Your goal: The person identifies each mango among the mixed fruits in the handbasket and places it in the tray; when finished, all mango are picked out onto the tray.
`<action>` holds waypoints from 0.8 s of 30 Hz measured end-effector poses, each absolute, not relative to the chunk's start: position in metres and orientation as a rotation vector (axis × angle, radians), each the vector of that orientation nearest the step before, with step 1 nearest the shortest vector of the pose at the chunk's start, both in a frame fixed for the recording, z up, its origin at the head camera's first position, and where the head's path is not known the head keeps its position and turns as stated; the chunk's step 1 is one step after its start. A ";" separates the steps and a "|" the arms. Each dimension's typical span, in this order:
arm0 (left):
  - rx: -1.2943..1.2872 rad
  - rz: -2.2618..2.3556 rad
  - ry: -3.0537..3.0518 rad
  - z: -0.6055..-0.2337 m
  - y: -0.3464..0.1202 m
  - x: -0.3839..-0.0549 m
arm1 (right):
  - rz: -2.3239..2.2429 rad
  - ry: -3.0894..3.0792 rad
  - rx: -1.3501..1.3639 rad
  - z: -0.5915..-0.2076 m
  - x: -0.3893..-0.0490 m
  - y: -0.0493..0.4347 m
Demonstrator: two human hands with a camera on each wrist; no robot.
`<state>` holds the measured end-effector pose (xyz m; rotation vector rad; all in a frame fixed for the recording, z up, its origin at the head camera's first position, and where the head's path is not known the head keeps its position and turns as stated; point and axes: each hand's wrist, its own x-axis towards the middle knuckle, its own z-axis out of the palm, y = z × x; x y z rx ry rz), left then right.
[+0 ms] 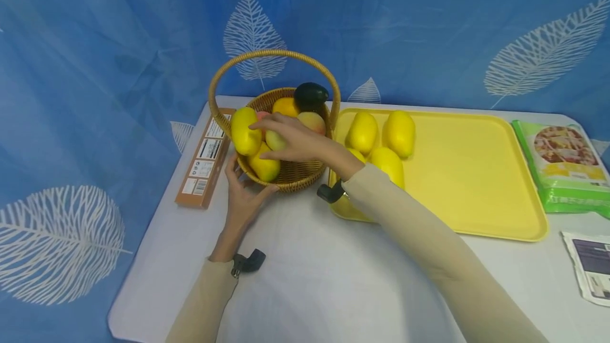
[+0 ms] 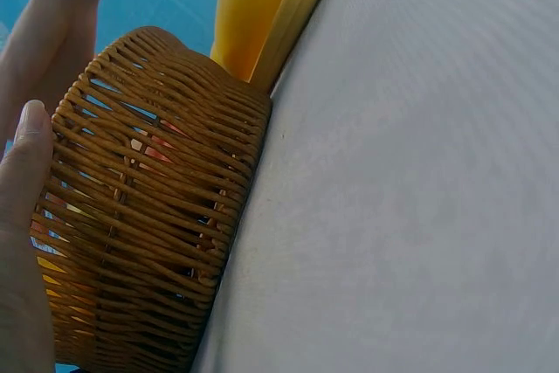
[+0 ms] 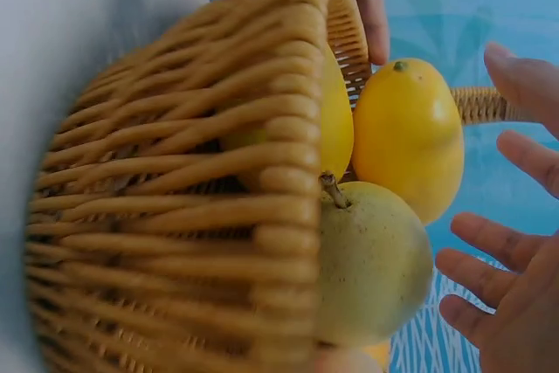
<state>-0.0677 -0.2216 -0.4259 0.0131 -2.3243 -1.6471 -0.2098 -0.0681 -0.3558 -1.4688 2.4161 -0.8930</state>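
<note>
A wicker basket (image 1: 290, 173) with a hoop handle stands at the table's back left, beside a yellow tray (image 1: 476, 184). It holds yellow lemons (image 1: 244, 130), a greenish pear (image 3: 371, 259), an orange (image 1: 286, 106), a peach (image 1: 313, 120) and a dark avocado (image 1: 311, 95). My left hand (image 1: 245, 187) grips the basket's near-left wall, with its thumb (image 2: 22, 172) on the weave. My right hand (image 1: 271, 139) reaches over the fruit in the basket. In the right wrist view its fingers (image 3: 489, 272) are spread and just clear of the pear and a lemon (image 3: 409, 133), holding nothing.
Several yellow lemons (image 1: 399, 132) lie at the tray's left end. A long brown box (image 1: 205, 158) lies left of the basket. A green food packet (image 1: 564, 165) and a printed packet (image 1: 593, 266) sit at the right edge. A blue leaf-print curtain hangs behind the white table (image 1: 324, 279).
</note>
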 end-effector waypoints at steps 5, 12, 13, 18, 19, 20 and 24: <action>0.018 -1.666 -2.321 -0.425 -0.222 -0.068 | -0.769 2.394 -1.415 -0.352 -0.213 -0.080; 0.018 -1.670 -2.319 -0.427 -0.222 -0.070 | -0.702 2.394 -1.459 -0.356 -0.214 -0.092; 0.016 -1.672 -2.317 -0.427 -0.222 -0.070 | -0.697 2.395 -1.472 -0.356 -0.215 -0.093; 0.009 -1.669 -2.320 -0.426 -0.222 -0.070 | -0.705 2.379 -1.526 -0.359 -0.219 -0.099; 0.007 -1.668 -2.321 -0.426 -0.222 -0.070 | -0.710 2.376 -1.526 -0.360 -0.220 -0.100; 0.006 -1.667 -2.321 -0.426 -0.223 -0.070 | -0.716 2.372 -1.527 -0.360 -0.221 -0.101; 0.013 -1.670 -2.322 -0.427 -0.223 -0.069 | -0.757 2.362 -1.511 -0.363 -0.223 -0.103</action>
